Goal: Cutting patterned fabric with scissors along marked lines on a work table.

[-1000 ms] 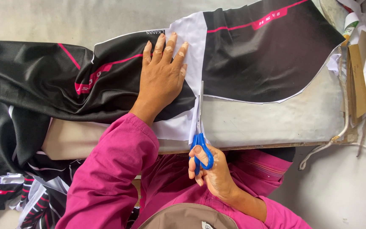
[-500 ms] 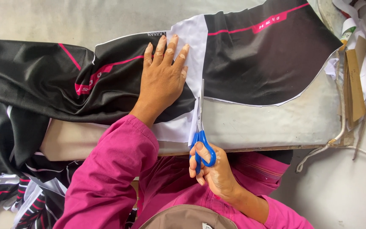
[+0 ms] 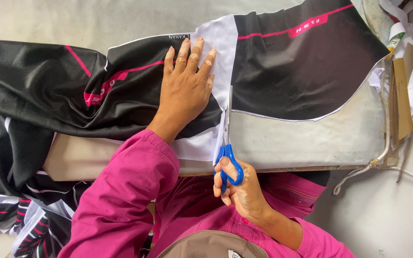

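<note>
The right hand [image 3: 244, 191] sits low in the middle of the frame, its fingers closed through the blue handles of a pair of scissors [image 3: 227, 143]. The blades point straight up the frame, their tips inside the white strip [image 3: 218, 43] that runs between two black printed panels of cloth. So the long axis of the scissors and the long axis of the white strip lie on the same line, from the near table edge toward the top of the frame, and the uncut part lies directly ahead of the blade tips.

The left hand [image 3: 185, 93] lies flat, fingers spread and straight, pressing the left black panel [image 3: 48, 91] and the edge of the white strip just beside the blades, to their left. It grips nothing, only holds the cloth down. The right black panel [image 3: 302, 67] lies free on the grey table [image 3: 307, 143], to the right of the cut line. More striped cloth hangs off at lower left
</note>
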